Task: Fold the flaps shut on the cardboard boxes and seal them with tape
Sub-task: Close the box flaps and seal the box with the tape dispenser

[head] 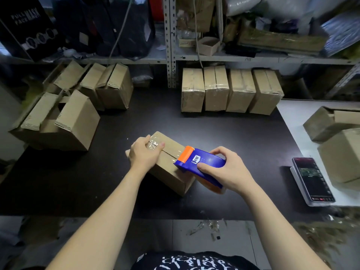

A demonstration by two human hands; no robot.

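A small cardboard box lies in the middle of the black table, its top flaps folded shut. Clear tape runs along the seam from the box's far end. My left hand rests on that far end, fingers pressing the tape down. My right hand grips a blue tape dispenser with an orange roller, whose front edge sits on the seam near the box's middle.
Several taped boxes stand in a row at the back right under a shelf. Open-flapped boxes are piled at the back left. A phone lies at the right, beside more boxes. Tape scraps litter the floor near me.
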